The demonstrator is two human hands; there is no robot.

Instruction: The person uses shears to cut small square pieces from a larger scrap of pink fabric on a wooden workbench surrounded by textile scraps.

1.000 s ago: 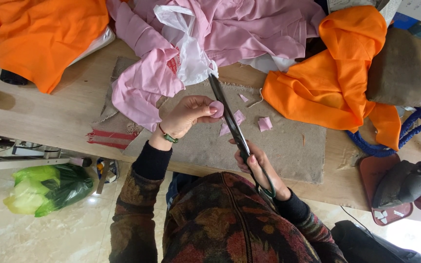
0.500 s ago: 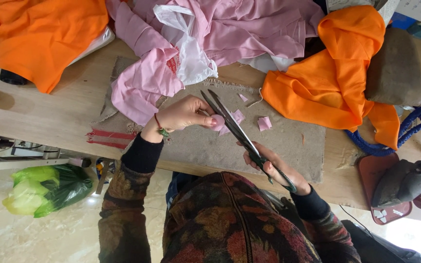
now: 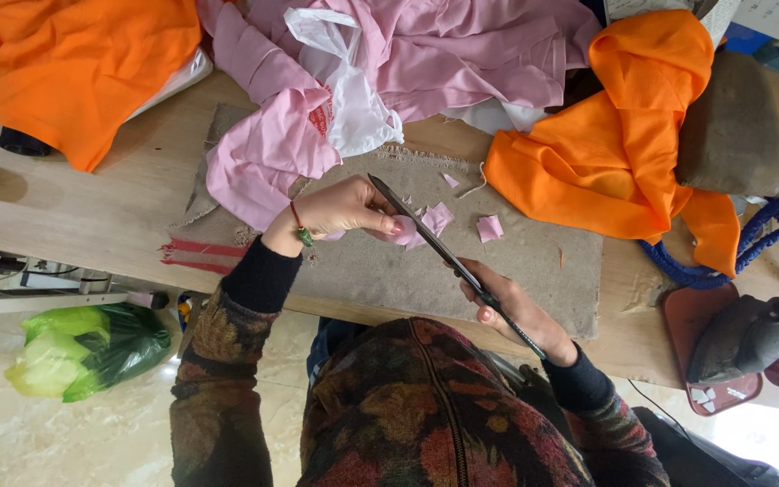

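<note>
My left hand (image 3: 340, 209) pinches a small pink fabric piece (image 3: 405, 231) over a burlap mat (image 3: 534, 271) on the wooden table (image 3: 74, 216). My right hand (image 3: 516, 311) grips the handles of long dark scissors (image 3: 426, 239), whose blades reach up to the pink piece at my left fingertips. The blades look nearly closed. Small pink scraps (image 3: 489, 227) lie on the mat beside the scissors.
Pink cloth (image 3: 426, 54) and a white plastic bag (image 3: 349, 99) are heaped at the back. Orange fabric lies at the back left (image 3: 83, 63) and right (image 3: 624, 144). An iron (image 3: 750, 338) on a stand and blue cord (image 3: 768, 234) sit at right. A green bag (image 3: 83, 347) is on the floor.
The scissors swung from steep to more slanted, their tip now further left. My left hand shifted left with the pink piece, and my right hand moved lower right.
</note>
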